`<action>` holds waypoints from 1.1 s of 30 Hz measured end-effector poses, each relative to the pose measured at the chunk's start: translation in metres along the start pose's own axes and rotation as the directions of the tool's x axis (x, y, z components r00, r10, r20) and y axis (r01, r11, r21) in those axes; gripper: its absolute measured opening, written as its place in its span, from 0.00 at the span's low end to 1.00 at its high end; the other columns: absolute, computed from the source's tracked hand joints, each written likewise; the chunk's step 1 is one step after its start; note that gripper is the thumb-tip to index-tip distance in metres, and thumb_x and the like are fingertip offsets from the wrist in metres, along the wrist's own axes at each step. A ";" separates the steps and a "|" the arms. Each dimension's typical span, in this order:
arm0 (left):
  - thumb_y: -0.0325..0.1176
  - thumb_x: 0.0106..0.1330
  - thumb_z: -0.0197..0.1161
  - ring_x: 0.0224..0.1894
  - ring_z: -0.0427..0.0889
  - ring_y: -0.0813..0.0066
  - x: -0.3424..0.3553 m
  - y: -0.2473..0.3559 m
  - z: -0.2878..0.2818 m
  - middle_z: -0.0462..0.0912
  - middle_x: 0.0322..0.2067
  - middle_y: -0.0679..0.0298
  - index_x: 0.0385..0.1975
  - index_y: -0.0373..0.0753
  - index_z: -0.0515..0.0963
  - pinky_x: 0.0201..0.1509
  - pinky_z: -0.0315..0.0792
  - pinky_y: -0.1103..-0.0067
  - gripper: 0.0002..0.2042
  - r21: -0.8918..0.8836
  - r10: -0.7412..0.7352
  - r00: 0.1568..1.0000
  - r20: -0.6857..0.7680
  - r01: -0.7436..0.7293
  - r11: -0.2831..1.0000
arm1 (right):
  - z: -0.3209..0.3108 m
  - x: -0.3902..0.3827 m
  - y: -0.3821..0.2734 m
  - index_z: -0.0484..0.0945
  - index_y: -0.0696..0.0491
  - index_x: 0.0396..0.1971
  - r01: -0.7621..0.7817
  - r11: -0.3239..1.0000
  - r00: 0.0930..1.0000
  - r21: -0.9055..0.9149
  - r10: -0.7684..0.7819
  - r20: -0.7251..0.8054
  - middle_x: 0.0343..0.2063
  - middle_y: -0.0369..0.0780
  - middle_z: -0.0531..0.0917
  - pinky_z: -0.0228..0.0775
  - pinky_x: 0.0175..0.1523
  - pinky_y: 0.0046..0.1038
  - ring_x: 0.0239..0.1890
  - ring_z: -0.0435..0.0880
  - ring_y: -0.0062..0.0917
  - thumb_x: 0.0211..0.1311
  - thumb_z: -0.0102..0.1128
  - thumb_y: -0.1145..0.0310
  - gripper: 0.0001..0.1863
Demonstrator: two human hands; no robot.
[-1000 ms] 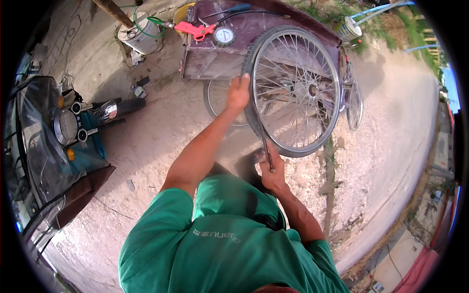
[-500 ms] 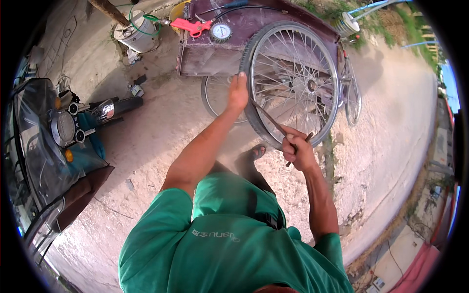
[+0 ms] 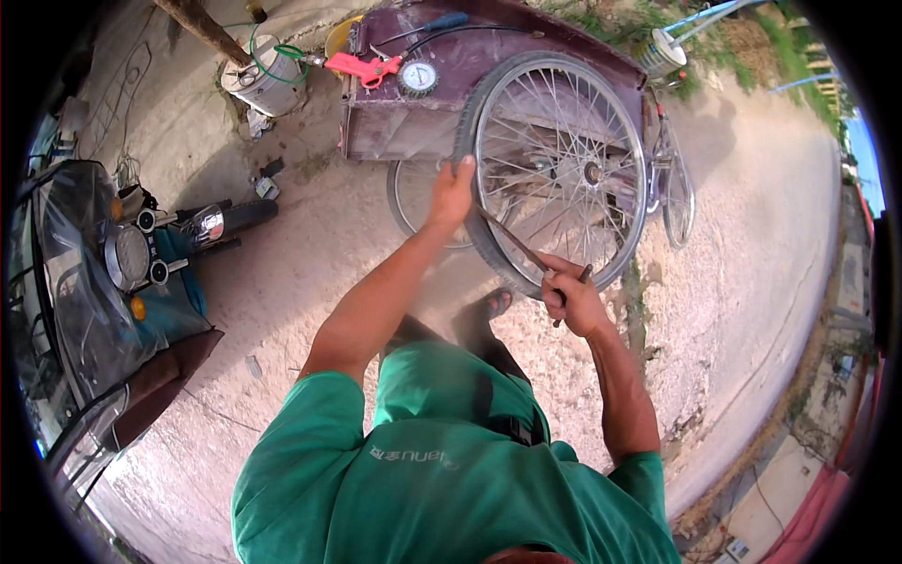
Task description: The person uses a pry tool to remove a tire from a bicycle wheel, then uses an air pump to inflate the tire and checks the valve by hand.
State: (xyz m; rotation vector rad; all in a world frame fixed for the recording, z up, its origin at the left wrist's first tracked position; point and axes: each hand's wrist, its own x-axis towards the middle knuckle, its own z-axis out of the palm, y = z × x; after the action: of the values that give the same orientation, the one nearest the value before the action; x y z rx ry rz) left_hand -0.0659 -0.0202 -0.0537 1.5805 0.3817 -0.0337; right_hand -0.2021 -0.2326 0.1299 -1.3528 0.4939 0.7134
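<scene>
A spoked bicycle wheel [image 3: 593, 174] stands upright in front of me, leaning against a purple-brown metal cart [image 3: 395, 132]. My left hand [image 3: 453, 197] is closed around the near left side of its black tire [image 3: 486, 242]. Lower down, my right hand [image 3: 573, 303] grips a flat metal tire lever [image 3: 515, 240], whose far end reaches the tire and rim just below my left hand. A second short dark rod [image 3: 585, 274] sticks out of the same fist. Whether the lever's tip is under the tire edge cannot be made out.
On the cart lie a red inflator gun [image 3: 365, 70] with a round gauge [image 3: 418, 79] and a blue-handled tool [image 3: 442, 23]. A white bucket [image 3: 268, 85] stands at the far left, a motorcycle [image 3: 132, 254] at left. Behind the wheel, another wheel [image 3: 678, 188] shows at right.
The whole view has shifted slightly, so the cart and wheel sit a little lower. Both hands keep their holds on the tire and the lever.
</scene>
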 end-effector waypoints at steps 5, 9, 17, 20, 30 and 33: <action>0.64 0.73 0.52 0.58 0.80 0.40 0.043 0.070 -0.006 0.82 0.51 0.36 0.54 0.27 0.77 0.63 0.70 0.59 0.37 0.311 -0.132 0.987 0.088 0.099 0.945 | 0.018 -0.010 0.025 0.73 0.55 0.69 0.016 0.984 0.999 -0.180 -0.024 -0.046 0.30 0.37 0.82 0.62 0.29 0.19 0.23 0.70 0.15 0.68 0.54 0.70 0.29; 0.64 0.73 0.51 0.59 0.79 0.40 0.061 0.069 -0.002 0.81 0.52 0.36 0.56 0.28 0.78 0.63 0.69 0.59 0.37 0.434 -0.090 0.991 0.100 0.038 0.900 | 0.027 -0.007 0.088 0.66 0.59 0.72 0.286 0.783 0.926 -0.553 -0.374 -0.050 0.31 0.40 0.79 0.72 0.44 0.26 0.34 0.76 0.22 0.67 0.57 0.68 0.33; 0.62 0.74 0.51 0.57 0.79 0.39 0.051 0.044 -0.008 0.82 0.51 0.36 0.53 0.30 0.79 0.62 0.69 0.59 0.34 0.294 -0.036 0.996 0.083 0.010 0.956 | 0.083 0.035 0.129 0.60 0.67 0.73 0.486 0.633 0.762 -0.602 -0.645 -0.063 0.20 0.30 0.69 0.64 0.31 0.21 0.24 0.68 0.13 0.67 0.58 0.69 0.36; 0.61 0.75 0.51 0.58 0.80 0.40 0.047 0.049 -0.005 0.82 0.51 0.37 0.54 0.30 0.79 0.63 0.69 0.60 0.33 0.248 -0.068 0.991 0.116 0.037 0.968 | 0.086 0.030 0.115 0.62 0.62 0.74 0.451 0.682 0.782 -0.576 -0.613 -0.112 0.21 0.29 0.69 0.62 0.29 0.20 0.22 0.66 0.13 0.67 0.56 0.71 0.35; 0.61 0.78 0.45 0.56 0.78 0.33 0.048 0.044 -0.002 0.81 0.49 0.34 0.48 0.29 0.77 0.61 0.69 0.55 0.33 0.238 -0.043 0.997 0.071 0.025 0.971 | 0.017 0.024 -0.062 0.76 0.58 0.59 -0.159 0.961 0.987 0.227 0.155 0.036 0.17 0.27 0.61 0.45 0.18 0.20 0.14 0.55 0.12 0.73 0.48 0.60 0.23; 0.61 0.78 0.44 0.56 0.77 0.33 0.049 0.040 0.000 0.81 0.50 0.34 0.48 0.30 0.77 0.61 0.68 0.55 0.33 0.231 -0.030 0.996 0.085 0.010 0.973 | -0.003 0.037 -0.081 0.79 0.56 0.53 -0.216 0.957 0.976 0.192 0.203 0.081 0.16 0.27 0.61 0.43 0.17 0.19 0.14 0.54 0.12 0.73 0.50 0.58 0.20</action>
State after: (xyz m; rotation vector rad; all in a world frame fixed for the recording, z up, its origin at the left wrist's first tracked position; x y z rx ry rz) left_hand -0.0091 -0.0089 -0.0276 1.7979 0.3332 -0.1682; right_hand -0.1182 -0.2340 0.1608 -1.0971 0.6504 0.8519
